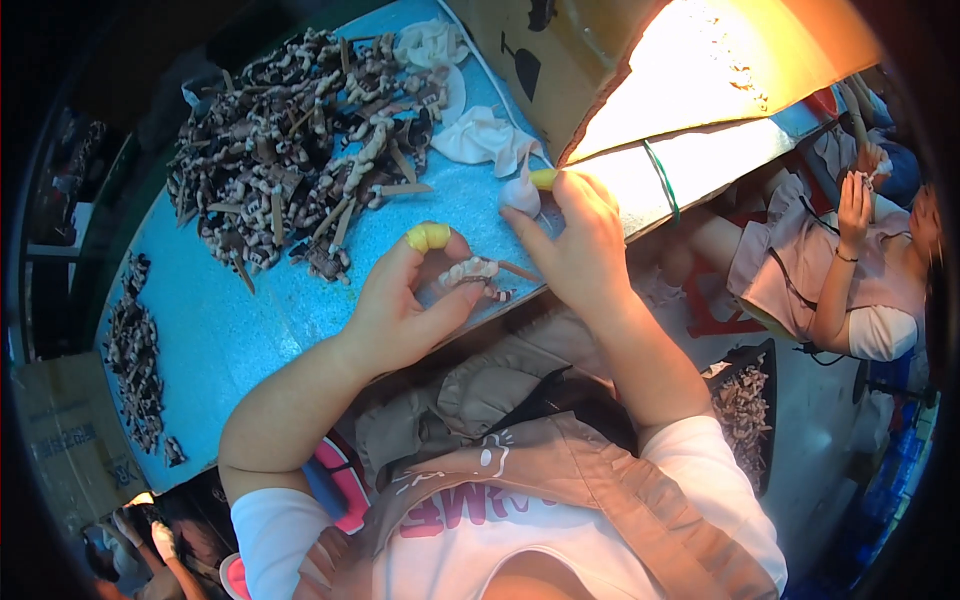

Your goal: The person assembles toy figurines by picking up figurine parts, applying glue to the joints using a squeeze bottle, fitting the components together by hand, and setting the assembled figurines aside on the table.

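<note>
My left hand [405,305] rests at the near edge of a blue table [220,330], pinching a small white beaded piece with a thin wooden stick [475,272] between thumb and forefinger. A yellow finger cot covers that forefinger tip. My right hand [580,240] is just right of it, its fingers closed on a small white lump of cloth-like material [520,195]. A yellow cot sits on one right fingertip too. The two hands are a few centimetres apart.
A big heap of brown and white pieces with sticks [300,140] covers the far table. A smaller row [135,360] lies at the left. White cloths [480,135] lie behind my hands. A cardboard box [660,60] stands right. Another seated person [850,270] works at the right.
</note>
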Motion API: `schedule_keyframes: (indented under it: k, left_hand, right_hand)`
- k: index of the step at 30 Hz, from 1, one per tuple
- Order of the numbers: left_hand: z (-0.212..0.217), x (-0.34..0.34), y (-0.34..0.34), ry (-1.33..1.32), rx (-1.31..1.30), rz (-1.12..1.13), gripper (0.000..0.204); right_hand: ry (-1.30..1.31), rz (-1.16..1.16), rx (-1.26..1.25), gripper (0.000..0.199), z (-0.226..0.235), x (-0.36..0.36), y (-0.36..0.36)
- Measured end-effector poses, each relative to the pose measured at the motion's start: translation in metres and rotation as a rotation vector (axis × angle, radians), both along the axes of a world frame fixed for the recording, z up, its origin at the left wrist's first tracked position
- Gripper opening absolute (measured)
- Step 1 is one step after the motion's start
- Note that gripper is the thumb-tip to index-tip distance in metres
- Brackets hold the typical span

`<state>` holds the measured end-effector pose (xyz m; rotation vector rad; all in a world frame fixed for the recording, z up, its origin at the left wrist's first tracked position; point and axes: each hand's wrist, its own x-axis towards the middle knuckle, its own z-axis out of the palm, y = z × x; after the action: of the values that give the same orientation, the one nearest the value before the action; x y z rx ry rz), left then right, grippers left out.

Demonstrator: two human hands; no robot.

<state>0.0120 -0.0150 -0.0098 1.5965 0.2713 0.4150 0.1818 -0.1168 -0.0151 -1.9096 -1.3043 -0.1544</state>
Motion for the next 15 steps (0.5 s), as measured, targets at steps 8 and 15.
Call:
schedule_keyframes:
  k: [8,15]
  left_hand:
    - [-0.002,-0.005,0.003,0.0,-0.028,-0.009,0.029]
    - [-0.001,-0.001,0.004,0.041,0.016,-0.034,0.034]
  right_hand:
    - [0.18,-0.04,0.219,0.029,0.01,0.025,-0.008]
    - [-0.177,-0.218,-0.051,0.027,0.001,0.138,0.028]
